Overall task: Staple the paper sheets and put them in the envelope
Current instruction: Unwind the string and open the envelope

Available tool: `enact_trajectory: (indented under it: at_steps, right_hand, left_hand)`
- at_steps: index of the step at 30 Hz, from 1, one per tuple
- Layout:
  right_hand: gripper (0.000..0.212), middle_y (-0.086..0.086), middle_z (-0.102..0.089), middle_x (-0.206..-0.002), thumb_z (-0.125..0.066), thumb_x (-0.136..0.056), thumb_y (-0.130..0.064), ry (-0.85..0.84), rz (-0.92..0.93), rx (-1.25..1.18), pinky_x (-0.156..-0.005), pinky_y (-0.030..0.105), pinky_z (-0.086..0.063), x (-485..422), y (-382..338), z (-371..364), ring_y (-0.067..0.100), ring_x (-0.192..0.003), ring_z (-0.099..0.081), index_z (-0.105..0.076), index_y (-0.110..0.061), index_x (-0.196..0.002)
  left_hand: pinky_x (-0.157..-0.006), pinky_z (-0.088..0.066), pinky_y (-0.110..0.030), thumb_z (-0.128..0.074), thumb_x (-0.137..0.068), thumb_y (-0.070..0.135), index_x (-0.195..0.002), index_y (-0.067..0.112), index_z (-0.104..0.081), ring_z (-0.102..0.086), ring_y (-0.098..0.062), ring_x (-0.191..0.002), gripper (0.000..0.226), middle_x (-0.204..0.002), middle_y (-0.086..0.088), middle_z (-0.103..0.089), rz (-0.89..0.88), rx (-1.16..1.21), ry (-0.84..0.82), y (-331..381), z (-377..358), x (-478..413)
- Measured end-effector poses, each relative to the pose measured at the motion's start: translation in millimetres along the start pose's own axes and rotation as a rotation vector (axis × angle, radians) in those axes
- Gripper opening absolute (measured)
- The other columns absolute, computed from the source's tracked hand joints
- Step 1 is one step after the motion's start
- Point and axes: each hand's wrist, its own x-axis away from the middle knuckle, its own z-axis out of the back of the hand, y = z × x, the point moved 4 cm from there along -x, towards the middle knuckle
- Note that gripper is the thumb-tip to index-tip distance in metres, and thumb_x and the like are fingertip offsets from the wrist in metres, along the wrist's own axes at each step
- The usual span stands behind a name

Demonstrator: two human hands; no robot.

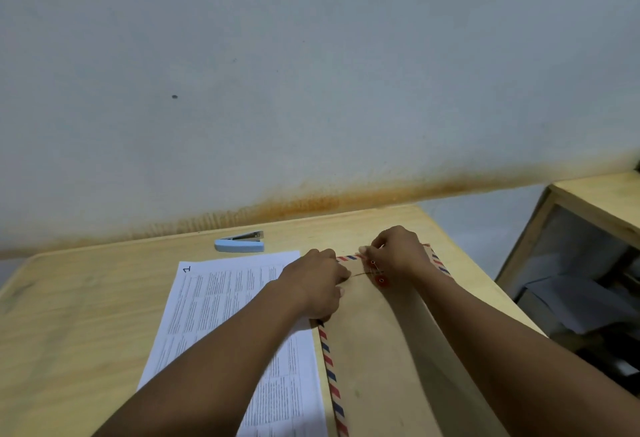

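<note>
A brown envelope (377, 350) with a red-and-blue striped border lies on the wooden table (79, 315), right of centre. Two red closure discs (382, 281) sit near its far end, joined by a thin string. My left hand (317, 286) pinches the string's end just left of the discs. My right hand (398, 251) rests on the envelope's flap, fingertips pinched at the upper disc. White printed paper sheets (221, 305) lie flat to the left, partly under my left forearm and the envelope's edge. A light blue stapler (239, 244) lies beyond the sheets.
A stained grey wall runs close behind the table. To the right, past a gap, stands a second wooden unit (595, 201) with papers on a lower shelf. The table's right edge runs just beyond the envelope.
</note>
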Motion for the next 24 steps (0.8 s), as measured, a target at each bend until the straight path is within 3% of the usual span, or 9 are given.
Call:
enact_trajectory:
  at_steps: [2,5,10,13,16,17,19,21,24]
  right_hand:
    - [0.024,0.003,-0.076,-0.083,-0.080,-0.079,-0.039,0.016,-0.055,0.011,-0.076,0.039,-0.060,-9,-7,-6,0.023,-0.084,-0.068,-0.079,-0.015,-0.080]
    - [0.013,0.008,-0.073,-0.093,-0.075,-0.081,-0.023,0.050,-0.112,0.071,-0.078,0.038,-0.059,-15,-14,-12,0.029,-0.088,-0.067,-0.075,-0.014,-0.091]
    - [0.010,0.009,-0.065,-0.095,-0.058,-0.090,-0.022,-0.034,-0.051,0.264,-0.084,0.041,-0.049,-13,-23,-21,0.034,-0.100,-0.060,-0.059,-0.014,-0.083]
    - [0.026,-0.003,-0.061,-0.082,-0.053,-0.097,-0.024,-0.113,0.007,0.153,-0.088,0.042,-0.043,-8,-30,-20,0.030,-0.097,-0.057,-0.054,-0.022,-0.071]
    - [0.021,-0.004,-0.064,-0.088,-0.048,-0.100,-0.019,-0.105,0.097,-0.084,-0.093,0.043,-0.047,1,-37,-12,0.025,-0.096,-0.060,-0.059,-0.020,-0.083]
    - [0.019,0.000,-0.068,-0.091,-0.048,-0.101,-0.017,-0.105,0.117,-0.178,-0.089,0.041,-0.050,7,-40,-8,0.024,-0.094,-0.063,-0.062,-0.014,-0.090]
    - [0.019,0.004,-0.069,-0.081,-0.047,-0.103,-0.015,-0.135,0.127,-0.367,-0.075,0.035,-0.051,21,-42,0,0.020,-0.079,-0.063,-0.062,-0.007,-0.094]
    - [0.018,0.006,-0.060,-0.069,-0.046,-0.105,-0.014,-0.195,0.096,-0.519,-0.059,0.030,-0.042,35,-38,6,0.018,-0.063,-0.054,-0.057,-0.008,-0.092]
    - [0.015,0.007,-0.048,-0.067,-0.045,-0.106,-0.013,-0.288,0.002,-0.604,-0.048,0.028,-0.033,49,-21,14,0.017,-0.051,-0.045,-0.054,-0.008,-0.095]
  left_hand:
    - [-0.098,-0.052,-0.048,-0.056,-0.101,0.025,-0.136,0.025,-0.065,-0.049,-0.029,-0.121,0.036,-0.124,-0.007,-0.053,-0.011,0.014,-0.004,-3,1,-2]
    - [-0.097,-0.055,-0.045,-0.056,-0.095,0.009,-0.133,0.022,-0.070,-0.056,-0.030,-0.119,0.043,-0.126,-0.007,-0.061,0.004,0.088,-0.017,-11,1,-6]
    - [-0.105,-0.053,-0.045,-0.057,-0.092,0.003,-0.137,0.024,-0.069,-0.058,-0.028,-0.126,0.052,-0.139,-0.002,-0.065,0.025,0.179,-0.053,-21,2,-10]
    - [-0.101,-0.056,-0.048,-0.056,-0.088,0.003,-0.128,0.024,-0.074,-0.060,-0.030,-0.121,0.049,-0.133,-0.004,-0.068,0.031,0.171,-0.052,-20,0,-10]
    - [-0.087,-0.061,-0.046,-0.056,-0.081,0.004,-0.096,0.024,-0.070,-0.064,-0.031,-0.105,0.028,-0.114,-0.004,-0.069,0.052,0.159,-0.044,-21,-4,-12]
    - [-0.083,-0.060,-0.044,-0.056,-0.080,0.004,-0.094,0.020,-0.067,-0.063,-0.030,-0.102,0.024,-0.110,-0.004,-0.068,0.061,0.164,-0.043,-21,-5,-12]
    - [-0.087,-0.061,-0.047,-0.058,-0.083,0.004,-0.110,0.018,-0.074,-0.063,-0.030,-0.103,0.034,-0.114,-0.005,-0.067,0.058,0.163,-0.040,-19,-5,-12]
    - [-0.091,-0.060,-0.049,-0.060,-0.086,0.004,-0.122,0.022,-0.075,-0.062,-0.030,-0.106,0.043,-0.121,-0.005,-0.067,0.051,0.148,-0.033,-18,-4,-11]
    - [-0.101,-0.056,-0.047,-0.058,-0.090,0.003,-0.138,0.024,-0.068,-0.058,-0.030,-0.124,0.054,-0.140,-0.003,-0.062,0.048,0.170,-0.029,-17,-2,-10]
